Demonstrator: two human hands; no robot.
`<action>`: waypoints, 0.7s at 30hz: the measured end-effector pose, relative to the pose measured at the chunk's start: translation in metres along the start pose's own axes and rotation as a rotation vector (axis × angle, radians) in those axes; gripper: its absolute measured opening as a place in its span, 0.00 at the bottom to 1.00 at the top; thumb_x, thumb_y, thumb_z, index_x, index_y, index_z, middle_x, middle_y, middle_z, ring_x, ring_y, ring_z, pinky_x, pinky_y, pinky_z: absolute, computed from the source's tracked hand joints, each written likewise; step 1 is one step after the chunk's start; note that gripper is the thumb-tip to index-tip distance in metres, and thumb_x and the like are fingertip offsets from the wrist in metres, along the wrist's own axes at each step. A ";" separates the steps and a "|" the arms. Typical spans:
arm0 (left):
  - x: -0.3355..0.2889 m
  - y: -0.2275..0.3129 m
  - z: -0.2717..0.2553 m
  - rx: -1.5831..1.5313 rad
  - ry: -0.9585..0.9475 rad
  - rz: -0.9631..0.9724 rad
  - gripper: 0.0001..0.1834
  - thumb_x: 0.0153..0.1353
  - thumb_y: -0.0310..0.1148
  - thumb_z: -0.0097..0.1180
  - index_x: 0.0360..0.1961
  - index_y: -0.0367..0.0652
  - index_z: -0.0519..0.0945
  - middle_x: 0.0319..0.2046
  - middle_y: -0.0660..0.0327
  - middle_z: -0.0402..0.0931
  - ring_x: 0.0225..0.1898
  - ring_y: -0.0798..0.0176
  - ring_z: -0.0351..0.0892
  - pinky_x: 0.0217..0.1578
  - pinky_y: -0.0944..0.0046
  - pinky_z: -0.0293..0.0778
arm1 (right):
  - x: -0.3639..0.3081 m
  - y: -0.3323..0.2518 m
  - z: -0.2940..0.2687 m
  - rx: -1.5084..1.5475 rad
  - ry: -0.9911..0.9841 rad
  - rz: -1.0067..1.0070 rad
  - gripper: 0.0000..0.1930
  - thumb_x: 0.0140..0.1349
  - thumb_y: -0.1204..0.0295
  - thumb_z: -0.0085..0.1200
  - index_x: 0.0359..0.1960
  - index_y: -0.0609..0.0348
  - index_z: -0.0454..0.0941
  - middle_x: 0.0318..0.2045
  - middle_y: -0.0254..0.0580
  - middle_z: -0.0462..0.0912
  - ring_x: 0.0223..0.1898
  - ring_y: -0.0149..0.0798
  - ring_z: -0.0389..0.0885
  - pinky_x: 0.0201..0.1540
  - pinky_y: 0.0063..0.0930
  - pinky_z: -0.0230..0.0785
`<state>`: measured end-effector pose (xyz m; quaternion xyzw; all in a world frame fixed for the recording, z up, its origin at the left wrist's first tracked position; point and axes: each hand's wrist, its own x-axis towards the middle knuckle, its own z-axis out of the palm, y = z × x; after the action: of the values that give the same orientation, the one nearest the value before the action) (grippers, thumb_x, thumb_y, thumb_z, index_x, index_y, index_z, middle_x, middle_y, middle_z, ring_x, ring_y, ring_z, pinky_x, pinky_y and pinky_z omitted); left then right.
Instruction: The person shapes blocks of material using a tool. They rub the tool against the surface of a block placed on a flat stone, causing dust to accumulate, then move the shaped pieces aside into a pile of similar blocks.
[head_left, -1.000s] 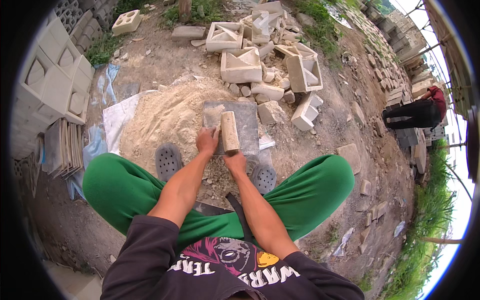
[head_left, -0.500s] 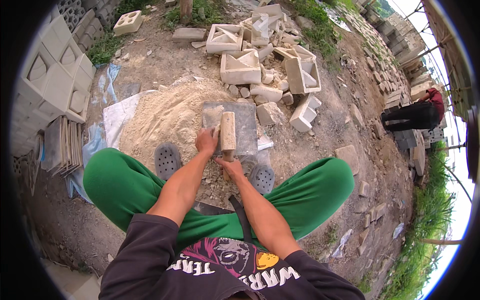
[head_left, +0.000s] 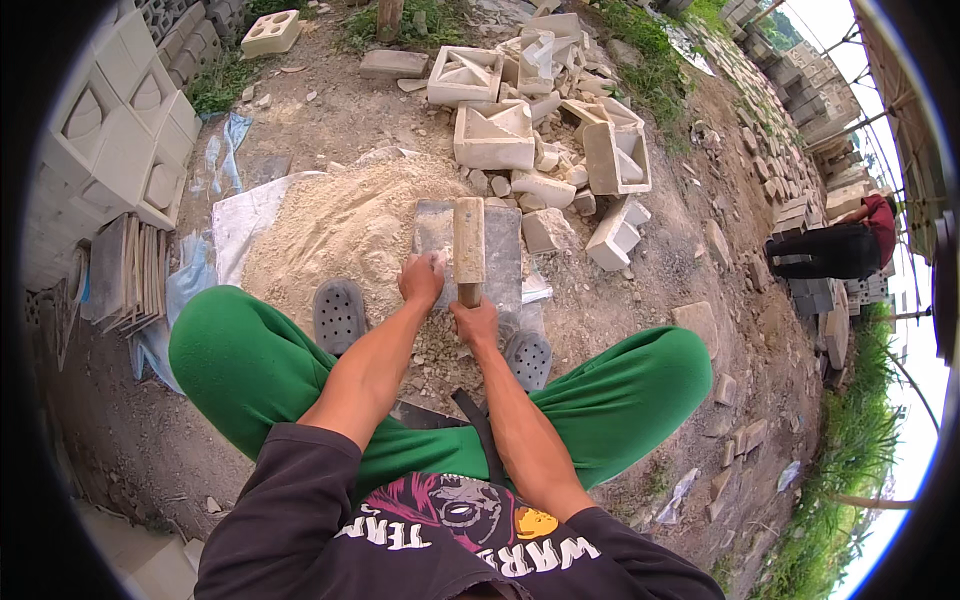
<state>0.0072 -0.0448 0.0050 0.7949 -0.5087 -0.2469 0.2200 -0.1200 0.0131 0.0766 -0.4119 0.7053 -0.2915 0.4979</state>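
Note:
My right hand [head_left: 475, 322] is wrapped round the short handle of a pale, dust-coated mallet [head_left: 468, 240]. The mallet's blocky head is over a dark flat slab [head_left: 505, 250] on the ground between my feet. My left hand [head_left: 421, 281] is closed at the slab's left side, close beside the mallet head. Its fingertips are pinched together by a small pale bit, too small to name. To the left of the slab spreads a heap of pale crushed powder [head_left: 330, 220]. Rubble [head_left: 430, 355] lies below my hands.
Broken pale concrete blocks [head_left: 495, 137] are piled beyond the slab. Stacked blocks [head_left: 140, 150] and thin boards [head_left: 125, 270] stand at left. My grey clogs [head_left: 339, 315] flank the rubble. A person [head_left: 840, 240] bends over blocks at far right.
The mallet has risen and moved away from me, with more of its handle showing above my right hand. My left hand stays near the slab's left side. The view has shifted slightly.

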 end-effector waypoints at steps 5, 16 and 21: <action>-0.004 0.007 0.005 -0.041 0.020 0.029 0.16 0.65 0.48 0.55 0.49 0.56 0.83 0.46 0.56 0.77 0.53 0.49 0.73 0.54 0.47 0.67 | 0.010 -0.001 -0.005 0.037 0.064 -0.118 0.13 0.51 0.65 0.63 0.27 0.63 0.79 0.17 0.41 0.81 0.17 0.34 0.81 0.21 0.32 0.72; -0.005 0.011 -0.001 0.019 0.014 -0.008 0.16 0.65 0.47 0.54 0.50 0.57 0.82 0.46 0.56 0.76 0.53 0.50 0.74 0.53 0.47 0.69 | 0.015 0.045 0.004 -0.369 -0.006 0.088 0.20 0.48 0.59 0.66 0.32 0.68 0.84 0.23 0.48 0.85 0.22 0.39 0.85 0.31 0.35 0.77; -0.006 0.011 -0.004 -0.013 -0.006 0.004 0.16 0.65 0.47 0.55 0.50 0.55 0.82 0.46 0.56 0.77 0.53 0.49 0.74 0.53 0.47 0.69 | 0.012 0.046 0.002 -0.035 -0.138 0.189 0.16 0.50 0.65 0.65 0.31 0.69 0.81 0.22 0.44 0.83 0.20 0.39 0.84 0.25 0.33 0.76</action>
<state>-0.0002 -0.0427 0.0157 0.7918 -0.5091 -0.2522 0.2242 -0.1337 0.0249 0.0328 -0.3713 0.7102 -0.2017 0.5631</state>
